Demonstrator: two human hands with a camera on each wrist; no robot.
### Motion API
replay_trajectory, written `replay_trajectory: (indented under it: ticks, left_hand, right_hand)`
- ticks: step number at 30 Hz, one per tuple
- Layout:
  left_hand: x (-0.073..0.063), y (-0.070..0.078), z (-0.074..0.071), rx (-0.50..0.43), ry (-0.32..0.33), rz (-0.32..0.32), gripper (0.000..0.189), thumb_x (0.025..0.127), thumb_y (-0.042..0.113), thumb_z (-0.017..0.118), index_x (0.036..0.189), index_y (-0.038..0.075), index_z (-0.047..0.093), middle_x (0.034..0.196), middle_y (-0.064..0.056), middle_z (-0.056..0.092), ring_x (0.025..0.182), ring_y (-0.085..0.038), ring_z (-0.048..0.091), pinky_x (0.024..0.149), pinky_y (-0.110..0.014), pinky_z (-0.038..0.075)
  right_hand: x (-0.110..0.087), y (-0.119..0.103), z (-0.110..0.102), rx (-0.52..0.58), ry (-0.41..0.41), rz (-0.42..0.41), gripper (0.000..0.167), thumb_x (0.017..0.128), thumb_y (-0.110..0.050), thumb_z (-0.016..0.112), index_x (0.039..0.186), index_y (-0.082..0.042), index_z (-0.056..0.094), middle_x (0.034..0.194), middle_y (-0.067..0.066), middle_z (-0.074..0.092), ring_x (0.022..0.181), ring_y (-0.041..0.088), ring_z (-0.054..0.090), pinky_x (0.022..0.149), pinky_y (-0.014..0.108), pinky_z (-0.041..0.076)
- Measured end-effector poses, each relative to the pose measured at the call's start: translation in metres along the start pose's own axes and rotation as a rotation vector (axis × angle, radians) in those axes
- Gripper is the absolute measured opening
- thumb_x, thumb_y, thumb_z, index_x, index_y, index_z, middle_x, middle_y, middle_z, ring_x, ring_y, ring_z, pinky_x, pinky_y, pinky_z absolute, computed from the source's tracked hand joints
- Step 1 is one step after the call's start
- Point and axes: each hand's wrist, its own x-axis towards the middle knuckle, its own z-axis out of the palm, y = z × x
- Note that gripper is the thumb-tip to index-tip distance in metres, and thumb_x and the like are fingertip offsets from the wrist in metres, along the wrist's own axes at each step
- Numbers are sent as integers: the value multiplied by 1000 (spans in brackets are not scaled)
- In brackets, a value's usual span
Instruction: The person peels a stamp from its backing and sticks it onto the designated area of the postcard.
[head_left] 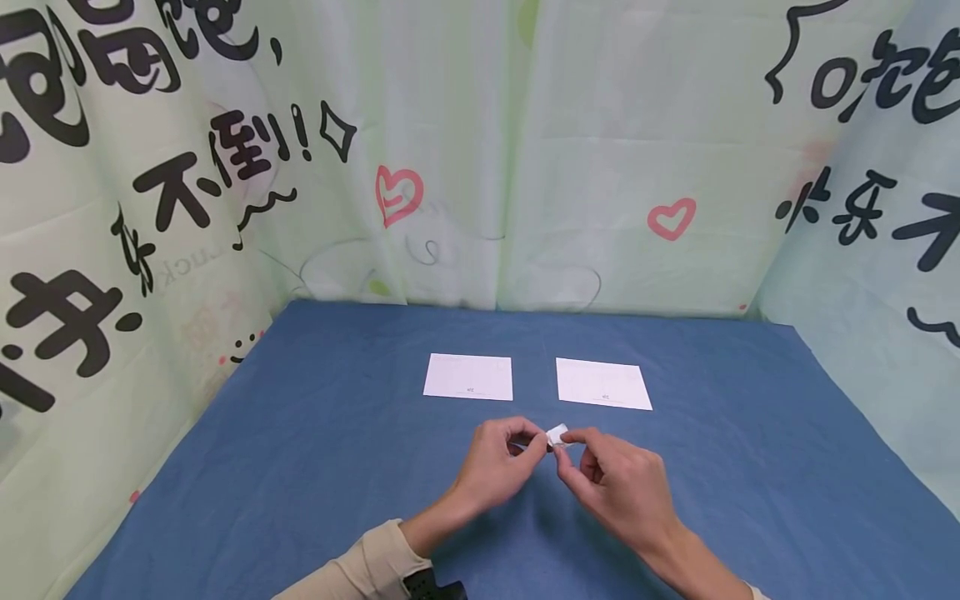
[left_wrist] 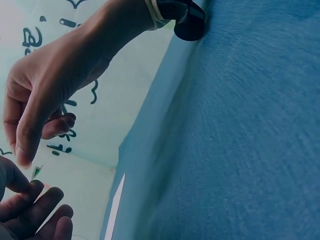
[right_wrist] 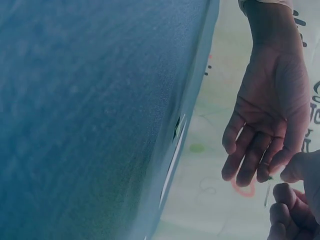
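Note:
A small white paper-like piece (head_left: 557,435) is between my two hands, over the table in front of me. Green shows on the same small piece (left_wrist: 36,172) in the left wrist view. My left hand (head_left: 498,467) pinches its left side between thumb and forefinger. The right hand (head_left: 626,487) has forefinger and thumb at its right side, the forefinger over it and the thumb below. From the right wrist, the left hand (right_wrist: 272,100) appears with its palm side showing, and the right hand (right_wrist: 300,200) at the lower corner. Fingertips cover much of the piece.
Two white cards, a left one (head_left: 468,377) and a right one (head_left: 604,383), lie side by side on the blue cloth (head_left: 337,417) beyond my hands. Curtains (head_left: 465,208) with black lettering and red hearts stand behind and at both sides of the table.

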Motion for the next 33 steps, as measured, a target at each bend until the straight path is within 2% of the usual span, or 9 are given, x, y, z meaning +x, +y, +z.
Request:
replay_trajectory:
  ticks: [5, 7, 12, 14, 17, 25, 33]
  left_hand:
    - [-1, -1, -1, 20, -23, -7, 17, 98, 11, 63, 94, 3, 77, 88, -5, 76, 76, -9, 65, 74, -24, 55]
    - [-2, -1, -1, 22, -31, -11, 16, 98, 11, 63, 94, 3, 77, 88, -4, 76, 76, -8, 65, 73, -23, 54]
    - [-3, -1, -2, 17, -46, -23, 16, 98, 10, 63, 96, 4, 77, 88, -4, 76, 75, -8, 66, 70, -23, 52]
    - [-4, -2, -3, 15, -52, -24, 16, 99, 11, 63, 97, 4, 77, 89, -4, 76, 77, -9, 67, 71, -23, 52]
    - [-4, -2, -3, 13, -60, -20, 16, 99, 11, 63, 97, 5, 77, 90, -4, 76, 78, -8, 67, 72, -23, 52]
    - [-5, -3, -3, 6, -83, 10, 17, 100, 12, 62, 98, 4, 77, 92, -5, 76, 80, -9, 68, 75, -24, 54]
    - [-5, -2, -3, 5, -92, -3, 16, 100, 12, 62, 96, 4, 76, 91, -5, 76, 78, -9, 67, 72, -23, 53]
  right_hand:
    - [0, -1, -1, -18, -50, 29, 10, 83, -18, 77, 91, -12, 74, 60, -19, 42, 53, -10, 29, 46, 11, 26]
    - [0, -1, -1, -26, -73, 39, 10, 89, -22, 75, 91, -12, 75, 60, -19, 40, 52, -10, 28, 47, 11, 25]
    - [-1, -3, 0, -38, -98, 47, 7, 85, -19, 78, 89, -14, 75, 59, -20, 38, 51, -10, 27, 46, 11, 24]
    - [-1, -3, 0, -43, -102, 49, 13, 77, -12, 82, 88, -14, 76, 58, -21, 38, 51, -10, 27, 46, 11, 24]
    - [-1, -4, 1, -50, -110, 52, 16, 75, -10, 84, 88, -15, 76, 58, -21, 38, 51, -10, 27, 46, 11, 25]
    - [-2, -4, 2, -53, -114, 47, 14, 74, -7, 81, 85, -14, 76, 57, -21, 39, 50, -11, 27, 45, 12, 25]
    - [-1, -3, 2, -48, -90, 35, 11, 75, -6, 79, 82, -14, 74, 57, -20, 39, 51, -11, 28, 46, 11, 26]
